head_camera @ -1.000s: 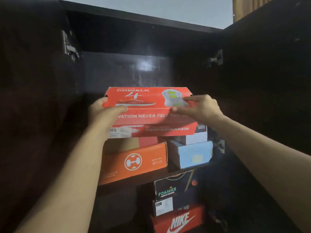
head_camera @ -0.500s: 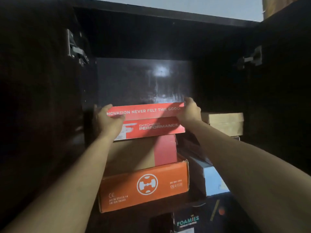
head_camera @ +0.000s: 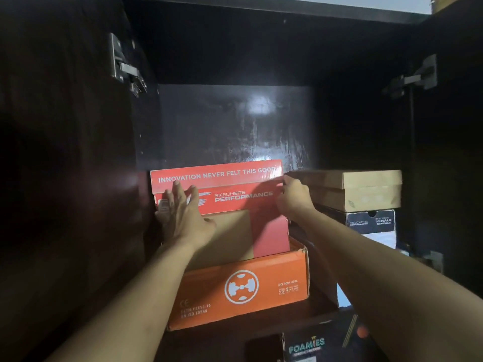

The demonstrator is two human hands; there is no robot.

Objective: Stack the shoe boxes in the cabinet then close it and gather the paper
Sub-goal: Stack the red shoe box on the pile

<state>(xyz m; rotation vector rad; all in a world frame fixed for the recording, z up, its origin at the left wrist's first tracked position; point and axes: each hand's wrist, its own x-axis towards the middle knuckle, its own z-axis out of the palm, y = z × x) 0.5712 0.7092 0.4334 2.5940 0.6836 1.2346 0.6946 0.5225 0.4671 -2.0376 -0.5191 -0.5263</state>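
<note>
Dark, glossy cabinet (head_camera: pixel 235 131) walls close in around my arms, both doors swung wide with their metal hinges showing to either side, and a shelf (head_camera: pixel 261 325) carrying the stack just below my wrists.

The red Skechers cardboard shoe box (head_camera: pixel 235 189) sits on top of a tan-and-pink cardboard box (head_camera: pixel 248 233), which rests in the open orange cardboard box (head_camera: pixel 240 288) nearest me. My worry is that the red box looks wider than what carries it. If I push harder on one end, it could swivel, or tip off the narrower box beneath. Shoving too far back might also drag that middle box along. To the far side of my right fingers stands a plain brown cardboard box (head_camera: pixel 366 189) on a dark blue Skechers sandal box (head_camera: pixel 371 222), just beside the red one; a sideways nudge could knock that pile.

My left hand (head_camera: pixel 183 215) lies flat against the red box's front face, fingers (head_camera: pixel 177 190) straight and spread, pressing rather than gripping. My right hand (head_camera: pixel 294 198) is at the box's right end, fingertips curled onto its upper corner. Both forearms reach up and forward.

The paper is nowhere in sight.
</note>
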